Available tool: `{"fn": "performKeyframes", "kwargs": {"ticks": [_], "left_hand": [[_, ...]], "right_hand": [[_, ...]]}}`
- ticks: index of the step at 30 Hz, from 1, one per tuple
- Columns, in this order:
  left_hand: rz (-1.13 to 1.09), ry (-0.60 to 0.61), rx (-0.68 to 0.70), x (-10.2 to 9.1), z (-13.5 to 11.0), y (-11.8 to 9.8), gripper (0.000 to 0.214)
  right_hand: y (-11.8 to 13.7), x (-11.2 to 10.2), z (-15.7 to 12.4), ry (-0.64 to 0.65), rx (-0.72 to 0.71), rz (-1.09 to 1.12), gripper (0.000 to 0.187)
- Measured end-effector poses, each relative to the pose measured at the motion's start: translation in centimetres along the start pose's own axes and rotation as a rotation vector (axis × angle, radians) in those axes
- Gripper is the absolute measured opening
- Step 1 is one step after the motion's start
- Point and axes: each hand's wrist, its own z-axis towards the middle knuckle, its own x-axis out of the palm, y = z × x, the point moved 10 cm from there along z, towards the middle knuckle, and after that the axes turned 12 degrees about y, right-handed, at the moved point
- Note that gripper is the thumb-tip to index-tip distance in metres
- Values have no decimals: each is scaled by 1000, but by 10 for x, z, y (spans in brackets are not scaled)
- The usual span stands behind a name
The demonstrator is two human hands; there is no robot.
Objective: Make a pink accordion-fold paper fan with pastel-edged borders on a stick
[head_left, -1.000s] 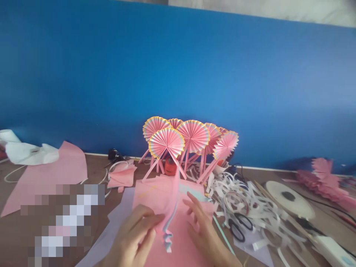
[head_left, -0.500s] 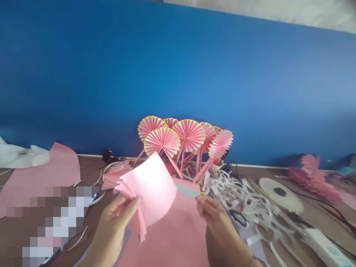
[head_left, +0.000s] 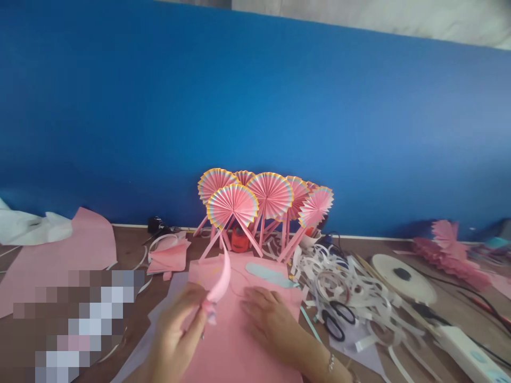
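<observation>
My left hand is closed on a folded piece of pink paper, pinched between thumb and fingers and seen nearly edge-on, so its folds are mostly hidden. It is held above a large pink paper sheet on the table. On that sheet my right hand lies flat, fingers stretched out and holding nothing. Just beyond its fingertips is a pale blue paper strip. Farther back, several pleated pink paper fans with yellow-tipped edges stand together against the blue panel.
To the right lie a tangle of white paper strips, black-handled scissors, a round cream-coloured disc and a white power strip. Pink folded paper sits at the left. A blue panel rises behind the table.
The folded pink paper has turned from broad face to edge-on as my left hand rotated and moved slightly right. My right hand has gone from pinched fingers to flat on the sheet.
</observation>
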Motion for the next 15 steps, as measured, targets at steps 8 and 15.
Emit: {"fn": "performKeyframes", "kwargs": {"ticks": [8, 15], "left_hand": [[585, 117, 515, 47, -23, -39, 31], [668, 287, 605, 82, -59, -34, 26]], "right_hand": [[-98, -29, -39, -288, 663, -267, 39], [-35, 1, -2, -18, -25, 104, 78]]}}
